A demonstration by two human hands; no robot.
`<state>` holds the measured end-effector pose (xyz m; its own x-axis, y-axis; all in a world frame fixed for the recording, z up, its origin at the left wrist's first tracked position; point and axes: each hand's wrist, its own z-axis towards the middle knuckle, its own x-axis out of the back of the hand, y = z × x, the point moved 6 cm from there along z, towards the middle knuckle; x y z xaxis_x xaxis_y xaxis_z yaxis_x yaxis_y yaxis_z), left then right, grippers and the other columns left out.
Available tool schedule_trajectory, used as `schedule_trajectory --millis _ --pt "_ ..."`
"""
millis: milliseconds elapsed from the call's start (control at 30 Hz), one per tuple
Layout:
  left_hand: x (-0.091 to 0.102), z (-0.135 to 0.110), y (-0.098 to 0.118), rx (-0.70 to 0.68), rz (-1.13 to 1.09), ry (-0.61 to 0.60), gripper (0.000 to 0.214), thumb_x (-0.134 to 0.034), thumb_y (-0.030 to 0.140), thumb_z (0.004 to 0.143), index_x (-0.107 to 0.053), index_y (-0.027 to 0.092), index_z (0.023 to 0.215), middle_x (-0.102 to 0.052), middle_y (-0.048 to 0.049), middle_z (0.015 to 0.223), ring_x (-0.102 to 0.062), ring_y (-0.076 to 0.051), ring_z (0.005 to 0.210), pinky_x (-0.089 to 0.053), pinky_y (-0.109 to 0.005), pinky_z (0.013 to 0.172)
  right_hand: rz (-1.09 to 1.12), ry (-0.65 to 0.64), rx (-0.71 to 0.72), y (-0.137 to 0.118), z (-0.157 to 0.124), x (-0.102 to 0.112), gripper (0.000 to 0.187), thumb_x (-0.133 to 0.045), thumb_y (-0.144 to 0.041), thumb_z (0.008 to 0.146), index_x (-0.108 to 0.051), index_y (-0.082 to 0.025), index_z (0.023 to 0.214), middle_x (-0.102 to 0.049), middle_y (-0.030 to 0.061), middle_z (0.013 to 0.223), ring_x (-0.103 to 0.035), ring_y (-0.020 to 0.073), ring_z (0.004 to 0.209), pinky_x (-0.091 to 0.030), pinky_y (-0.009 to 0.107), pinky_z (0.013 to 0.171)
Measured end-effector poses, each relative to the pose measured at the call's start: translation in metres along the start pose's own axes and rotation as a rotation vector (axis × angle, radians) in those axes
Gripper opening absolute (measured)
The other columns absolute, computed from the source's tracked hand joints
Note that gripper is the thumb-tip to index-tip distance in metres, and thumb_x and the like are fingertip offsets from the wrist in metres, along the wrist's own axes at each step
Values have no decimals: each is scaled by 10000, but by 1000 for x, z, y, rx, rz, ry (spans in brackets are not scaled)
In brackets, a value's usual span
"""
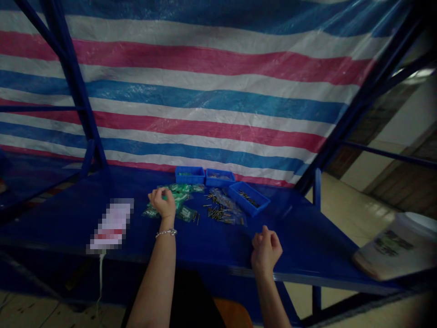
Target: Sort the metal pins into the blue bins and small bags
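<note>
My left hand (163, 203), with a chain bracelet on the wrist, is over the left side of a pile of green plastic packets (184, 193). Its fingers are curled closed; whatever may be in them is hidden. Near the table's front edge my right hand (266, 251) is closed too, thumb against fingers, and I cannot make out anything in it. Between and beyond the hands lie loose dark metal pins (215, 213), like small drill bits, and clear plastic bags (227, 200). A tilted blue bin (253, 210) beside them holds more of these pins.
Two small blue bins (190, 180) stand at the back against a striped plastic sheet (211, 105). A blurred-out flat object (112, 223) with a white cable lies left on the blue table (293, 232). A white-lidded cup (399, 246) stands at the right edge.
</note>
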<state>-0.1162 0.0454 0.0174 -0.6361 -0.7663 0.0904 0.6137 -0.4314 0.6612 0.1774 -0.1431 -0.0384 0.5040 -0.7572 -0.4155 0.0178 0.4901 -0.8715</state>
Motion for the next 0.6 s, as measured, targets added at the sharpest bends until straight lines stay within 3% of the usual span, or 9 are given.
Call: schedule_trajectory --millis 100,200,400,500,600 --pt "1 -1 -12 67 68 -30 192 -398 216 704 -479 160 539 -502 -52 591 -428 -183 648 -328 -298 675 160 -23 -179 9 -4 8 445 -603 -302 685 -200 -198 527 -134 -112 454 -148 23 360 -127 166 340" --pt "5 -1 -23 153 100 -51 224 -395 257 696 -471 162 508 -474 -53 536 -412 -179 606 -301 -278 608 218 -94 -248 11 -6 9 474 -635 -229 619 -177 -197 502 -125 -118 441 -152 12 344 -138 160 331" --pt "12 1 -37 288 93 -70 246 -370 270 685 -451 153 485 -407 -28 462 -321 -132 481 -242 -260 529 257 -42 -115 -21 17 48 441 -588 -187 646 -191 -184 454 -144 -116 375 -151 16 306 -164 159 297" --pt "15 1 -36 310 79 -64 251 -369 273 683 -437 148 477 -372 -13 440 -292 -117 461 -226 -252 508 179 -85 -55 -48 43 66 244 -513 -283 797 -462 -138 607 -402 -69 494 -343 28 377 -312 154 354" --pt "17 3 -33 318 65 -53 245 -371 274 678 -436 144 482 -346 -4 435 -277 -109 458 -215 -247 498 155 -86 -53 -59 64 74 218 -442 -326 854 -532 -128 861 -539 -2 736 -491 58 552 -431 191 481"
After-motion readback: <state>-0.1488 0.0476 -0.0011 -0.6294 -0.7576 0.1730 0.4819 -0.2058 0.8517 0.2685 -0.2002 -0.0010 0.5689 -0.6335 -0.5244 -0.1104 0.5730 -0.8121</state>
